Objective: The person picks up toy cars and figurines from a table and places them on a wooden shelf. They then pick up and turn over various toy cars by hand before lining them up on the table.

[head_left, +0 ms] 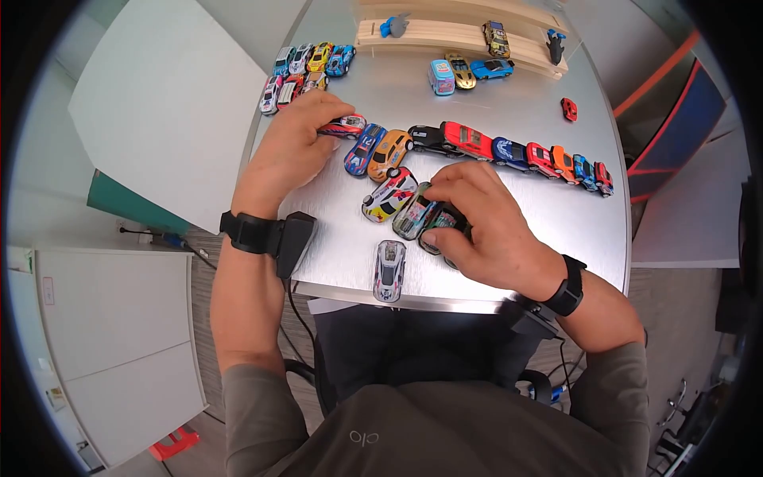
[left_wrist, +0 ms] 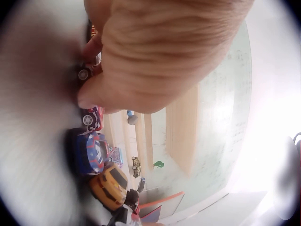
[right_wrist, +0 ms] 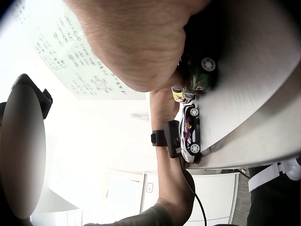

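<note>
Two bare hands bend inward over the table (head_left: 572, 230), backs upward: the left hand (head_left: 298, 135) pinches a red car (head_left: 350, 125) at the row's left end, while the right hand (head_left: 489, 230) curls its thumb and fingers about a dark green car (head_left: 447, 219) (partly hidden beneath it). A grey-green car (head_left: 411, 217) crowds that grip, and a blue car (head_left: 364, 151) sits just beside the red one. Near the front edge lies a silver car (head_left: 389, 272).

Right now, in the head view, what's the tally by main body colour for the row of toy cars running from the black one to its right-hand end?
Red cars: 3
Blue cars: 2
Orange car: 1
Black car: 1
Total: 7
</note>
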Available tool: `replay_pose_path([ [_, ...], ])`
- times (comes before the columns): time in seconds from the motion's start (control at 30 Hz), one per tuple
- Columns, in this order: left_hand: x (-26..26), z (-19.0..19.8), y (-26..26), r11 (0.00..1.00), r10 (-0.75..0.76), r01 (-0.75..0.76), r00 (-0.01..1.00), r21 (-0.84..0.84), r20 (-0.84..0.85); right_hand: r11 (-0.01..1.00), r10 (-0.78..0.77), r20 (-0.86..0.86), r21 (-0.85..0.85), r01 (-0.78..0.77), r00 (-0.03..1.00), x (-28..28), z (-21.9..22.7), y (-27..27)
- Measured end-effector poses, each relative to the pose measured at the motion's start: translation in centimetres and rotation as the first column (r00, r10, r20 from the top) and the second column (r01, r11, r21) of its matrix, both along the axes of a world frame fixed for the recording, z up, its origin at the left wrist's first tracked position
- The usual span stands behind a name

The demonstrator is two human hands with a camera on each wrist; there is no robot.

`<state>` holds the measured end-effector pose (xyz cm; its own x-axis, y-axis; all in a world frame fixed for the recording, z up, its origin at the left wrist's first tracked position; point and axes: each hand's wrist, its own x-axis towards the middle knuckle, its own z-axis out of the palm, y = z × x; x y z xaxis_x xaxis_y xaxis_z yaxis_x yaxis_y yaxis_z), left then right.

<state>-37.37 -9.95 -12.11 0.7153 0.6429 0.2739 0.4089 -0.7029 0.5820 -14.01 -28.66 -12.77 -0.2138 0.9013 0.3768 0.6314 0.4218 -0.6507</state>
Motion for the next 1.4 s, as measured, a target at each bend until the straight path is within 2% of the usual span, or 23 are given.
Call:
replay_pose_path([
  [0.1,0.2,0.4,-0.2,0.997,0.063,-0.067,0.994,-0.035,-0.088,1.0,0.007,-0.006,0.02,-0.007,1.0,0.1,-0.1,0.0],
  [0.17,0.0,0.4,-0.3,0.999,0.044,-0.044,0.999,-0.011,-0.018,1.0,0.008,0.0,-0.002,-0.008,1.0,0.2,-0.1,-0.1],
  [0.3,-0.1,0.3,-0.2,1.0,0.026,-0.027,0.999,-0.012,-0.031,0.999,0.014,0.008,-0.043,-0.013,1.0,0.2,0.0,-0.2],
  [0.4,-0.2,0.9,-0.8,1.0,0.012,-0.012,1.0,-0.019,0.015,1.0,-0.003,-0.003,0.012,0.003,1.0,0.1,-0.1,-0.1],
  [0.47,-0.4,1.7,-1.2,0.997,-0.069,0.069,0.998,0.023,0.002,1.0,-0.009,-0.008,0.019,0.009,1.0,0.1,-0.1,-0.1],
  [0.6,0.0,2.0,-2.2,0.995,-0.095,0.094,0.995,-0.038,-0.021,0.999,-0.012,-0.02,0.033,0.013,1.0,0.0,-0.2,-0.1],
  [0.7,0.6,1.6,-3.0,0.991,-0.132,0.132,0.991,0.019,-0.026,0.999,-0.014,-0.012,0.032,0.014,1.0,0.1,-0.2,-0.1],
  [0.77,0.8,1.2,-3.2,0.989,-0.096,0.108,0.989,0.1,-0.116,0.999,-0.012,-0.009,0.03,0.012,1.0,0.0,-0.1,-0.1],
  [0.87,1.1,1.7,-3.4,0.985,-0.1,0.124,0.976,0.117,-0.192,1.0,-0.014,-0.001,0.026,0.014,1.0,0.0,-0.1,-0.1],
  [1.3,1.7,1.4,-3.3,0.967,-0.207,0.23,0.961,0.113,-0.183,0.999,-0.019,-0.028,0.045,0.02,0.999,-0.1,-0.1,-0.1],
  [1.4,1.5,1.9,-3.8,0.977,-0.135,0.15,0.985,0.15,-0.104,0.999,-0.018,-0.021,0.04,0.018,1.0,0.0,-0.1,-0.1],
])
